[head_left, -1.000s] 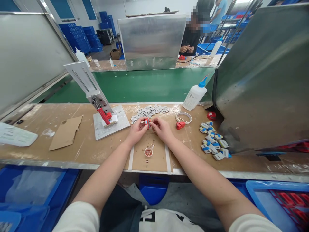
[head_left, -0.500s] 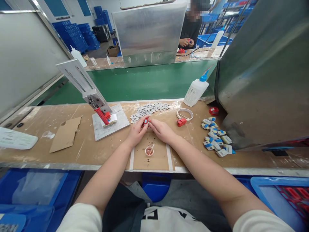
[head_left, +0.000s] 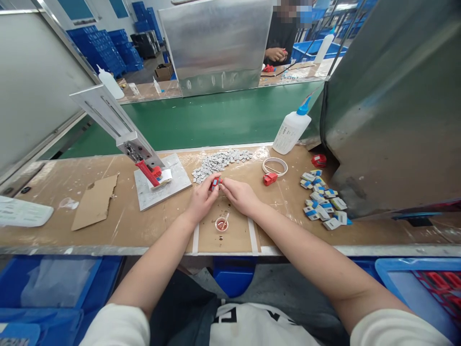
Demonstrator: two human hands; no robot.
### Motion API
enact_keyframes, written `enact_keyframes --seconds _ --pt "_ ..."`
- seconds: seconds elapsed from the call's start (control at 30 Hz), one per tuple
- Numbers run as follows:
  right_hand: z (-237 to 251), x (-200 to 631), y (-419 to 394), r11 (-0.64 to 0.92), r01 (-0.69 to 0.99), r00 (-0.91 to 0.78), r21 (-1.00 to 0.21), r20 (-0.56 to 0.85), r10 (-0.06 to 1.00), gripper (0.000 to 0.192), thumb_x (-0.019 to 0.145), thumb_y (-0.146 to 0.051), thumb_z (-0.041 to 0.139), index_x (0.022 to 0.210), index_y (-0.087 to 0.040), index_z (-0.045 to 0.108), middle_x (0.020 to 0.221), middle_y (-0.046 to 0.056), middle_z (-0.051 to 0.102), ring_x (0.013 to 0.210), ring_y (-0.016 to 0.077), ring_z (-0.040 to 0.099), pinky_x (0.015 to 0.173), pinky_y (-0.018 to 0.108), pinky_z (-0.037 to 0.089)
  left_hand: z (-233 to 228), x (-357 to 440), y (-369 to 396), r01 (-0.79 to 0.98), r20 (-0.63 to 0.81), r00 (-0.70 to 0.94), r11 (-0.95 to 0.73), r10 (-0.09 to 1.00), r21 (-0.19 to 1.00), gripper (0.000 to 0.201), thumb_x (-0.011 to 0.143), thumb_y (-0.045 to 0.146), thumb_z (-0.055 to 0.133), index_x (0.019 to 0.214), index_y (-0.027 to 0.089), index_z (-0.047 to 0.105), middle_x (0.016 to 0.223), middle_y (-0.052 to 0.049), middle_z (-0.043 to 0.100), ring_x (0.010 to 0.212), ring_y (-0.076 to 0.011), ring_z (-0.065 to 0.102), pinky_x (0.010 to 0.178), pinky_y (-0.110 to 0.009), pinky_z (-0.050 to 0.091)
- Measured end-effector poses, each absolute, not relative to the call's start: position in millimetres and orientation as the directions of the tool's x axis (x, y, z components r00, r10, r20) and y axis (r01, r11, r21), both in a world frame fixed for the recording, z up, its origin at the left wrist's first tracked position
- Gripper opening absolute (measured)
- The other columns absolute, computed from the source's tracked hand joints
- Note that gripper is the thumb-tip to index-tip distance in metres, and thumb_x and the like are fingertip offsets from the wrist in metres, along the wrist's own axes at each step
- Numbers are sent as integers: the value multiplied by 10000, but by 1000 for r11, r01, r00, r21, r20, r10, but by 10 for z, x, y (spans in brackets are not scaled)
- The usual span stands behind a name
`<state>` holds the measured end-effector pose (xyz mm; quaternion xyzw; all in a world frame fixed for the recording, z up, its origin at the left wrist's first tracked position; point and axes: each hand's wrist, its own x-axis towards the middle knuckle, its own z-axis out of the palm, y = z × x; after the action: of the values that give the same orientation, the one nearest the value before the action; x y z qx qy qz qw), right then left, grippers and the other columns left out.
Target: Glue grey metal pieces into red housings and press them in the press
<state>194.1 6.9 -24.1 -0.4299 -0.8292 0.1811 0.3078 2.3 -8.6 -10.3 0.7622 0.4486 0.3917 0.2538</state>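
Your left hand (head_left: 201, 198) and right hand (head_left: 240, 196) pinch one small red part (head_left: 215, 183) between their fingertips, above the glue cup (head_left: 221, 224) on the desk (head_left: 108, 230). About a dozen finished blue-and-white pieces (head_left: 323, 202) lie right of your right hand; a heap of grey chips (head_left: 219, 161), too many to count, waits just beyond, with two spare red parts (head_left: 270, 179).

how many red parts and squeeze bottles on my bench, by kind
red parts: 4, one held between left hand and right hand, one, one, one on the press plate
squeeze bottle: 1
total: 5
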Motion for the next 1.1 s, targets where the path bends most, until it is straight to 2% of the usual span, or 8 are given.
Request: enact_keyframes --seconds 0.13,0.27,0.37,0.53,0.7,0.8,0.93,1.1 --pt "-224 1893 72 547 618 -431 -565 338 837 311 1131 -407 371 936 -240 547 892 37 696 783 194 627 625 305 303 -113 34 -67 497 397 262 -475 880 726 364 1045 311 505 1384 219 601 1378 -92 697 1230 -234 689 1099 -375 527" --pt "-199 1885 108 564 625 -426 -539 370 826 331 1141 -402 324 949 -235 536 882 40 689 751 191 607 640 307 310 -102 47 -40 405 381 239 -448 893 797 391 1054 345 511 1416 213 577 1435 -114 656 1248 -232 677 1077 -369 555" --pt "-185 1923 119 635 619 -469 -462 432 771 371 1146 -410 283 956 -223 542 878 51 686 720 189 583 653 320 306 -83 49 -46 342 373 270 -451 887 824 405 1061 364 503 1430 207 559 1486 -134 618 1322 -246 641 1116 -392 542" --pt "-151 1972 86 726 618 -543 -302 505 671 415 1146 -383 248 954 -200 567 867 82 690 711 201 566 659 345 282 -44 17 -104 373 425 333 -532 842 760 390 1076 357 468 1434 222 544 1527 -130 597 1448 -253 556 1215 -436 467" --pt "-116 1948 38 724 652 -556 -226 507 659 419 1142 -357 254 958 -186 590 851 93 695 718 202 576 647 349 264 -21 -12 -132 404 443 338 -553 830 729 349 1064 334 479 1382 221 565 1505 -133 618 1379 -237 610 1121 -395 540" --pt "-121 1928 -5 688 676 -530 -264 475 703 363 1132 -360 314 978 -189 596 868 84 706 695 192 576 626 343 245 -28 -11 -131 392 468 323 -566 823 725 312 1042 303 510 1332 216 589 1425 -129 668 1287 -230 662 1046 -376 575" --pt "-134 1897 -72 632 661 -466 -404 439 768 275 1110 -352 390 992 -211 594 905 61 720 729 184 611 606 325 244 -61 -6 -135 431 472 291 -554 832 712 298 1003 269 538 1288 223 612 1346 -110 699 1191 -224 700 984 -358 595" --pt "-119 1879 -49 573 596 -435 -562 373 819 256 1107 -359 412 973 -233 590 902 33 718 729 176 612 628 298 294 -97 -4 -120 519 499 232 -540 835 663 287 984 249 558 1264 219 615 1297 -92 712 1095 -205 716 960 -334 596"
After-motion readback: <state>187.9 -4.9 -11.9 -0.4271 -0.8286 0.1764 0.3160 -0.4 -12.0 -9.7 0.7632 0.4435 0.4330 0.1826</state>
